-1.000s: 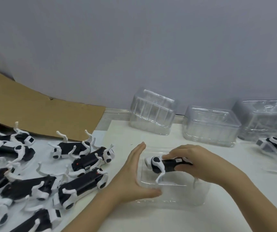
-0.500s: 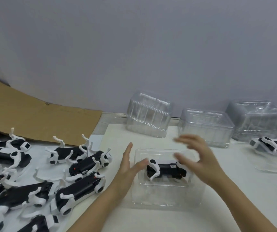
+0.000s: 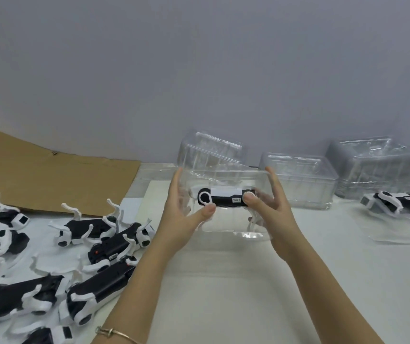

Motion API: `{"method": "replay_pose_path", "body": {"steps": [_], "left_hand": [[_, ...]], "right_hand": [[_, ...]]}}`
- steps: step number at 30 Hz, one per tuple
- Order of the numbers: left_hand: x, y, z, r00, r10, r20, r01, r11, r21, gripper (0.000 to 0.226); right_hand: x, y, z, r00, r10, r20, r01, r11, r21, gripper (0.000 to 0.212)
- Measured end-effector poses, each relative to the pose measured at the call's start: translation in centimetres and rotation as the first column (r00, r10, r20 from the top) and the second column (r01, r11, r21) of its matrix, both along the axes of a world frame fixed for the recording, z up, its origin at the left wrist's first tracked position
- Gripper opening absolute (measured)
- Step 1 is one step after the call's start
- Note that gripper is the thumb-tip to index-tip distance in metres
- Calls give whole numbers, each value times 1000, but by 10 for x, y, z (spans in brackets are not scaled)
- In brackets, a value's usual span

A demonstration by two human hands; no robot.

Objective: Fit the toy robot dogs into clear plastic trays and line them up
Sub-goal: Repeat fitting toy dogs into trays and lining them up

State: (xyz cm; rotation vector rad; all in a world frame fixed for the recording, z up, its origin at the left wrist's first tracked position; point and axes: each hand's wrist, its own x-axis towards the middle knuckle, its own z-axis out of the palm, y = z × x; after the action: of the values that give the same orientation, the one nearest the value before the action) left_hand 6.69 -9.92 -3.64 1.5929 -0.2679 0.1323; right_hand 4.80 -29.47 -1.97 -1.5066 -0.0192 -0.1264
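Tray with dog now lifted and tipped toward me, was flat before; my left hand and right hand grasp its sides, earlier both released

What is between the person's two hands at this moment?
In the head view, a clear plastic tray holding one toy robot dog, gripped between the left hand and the right hand.

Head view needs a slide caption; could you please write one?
Left hand and right hand hold a clear tray with a toy robot dog inside; loose dogs lie at left.
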Motion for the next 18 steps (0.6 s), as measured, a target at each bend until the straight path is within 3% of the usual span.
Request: {"method": "replay_pose_path", "body": {"steps": [7,9,11,14,15,16,18], "left_hand": [[-7,11,4,997,61,38,-64,994,91,103],[-12,14,13,995,50,86,-61,989,132,95],[-14,19,26,989,-23,149,19,999,30,76],[-13,30,35,986,-77,144,131,903,-409,55],[-14,31,36,991,-67,115,115,868,-483,45],[-16,28,37,996,-44,81,77,878,-472,39],[-20,21,38,999,1,41,9,973,-229,34]], "right_hand": [[4,-1,-7,996,8,92,-6,1000,-30,74],[7,-3,-9,998,8,64,-12,999,52,71],[8,-6,-12,998,62,-28,-54,969,239,68],[5,-3,-17,944,297,-143,-142,757,638,56],[2,3,-19,907,387,-167,-162,685,710,58],[-2,10,-20,866,470,-172,-194,632,750,59],[-9,24,-26,804,570,-170,-237,568,788,58]]}}
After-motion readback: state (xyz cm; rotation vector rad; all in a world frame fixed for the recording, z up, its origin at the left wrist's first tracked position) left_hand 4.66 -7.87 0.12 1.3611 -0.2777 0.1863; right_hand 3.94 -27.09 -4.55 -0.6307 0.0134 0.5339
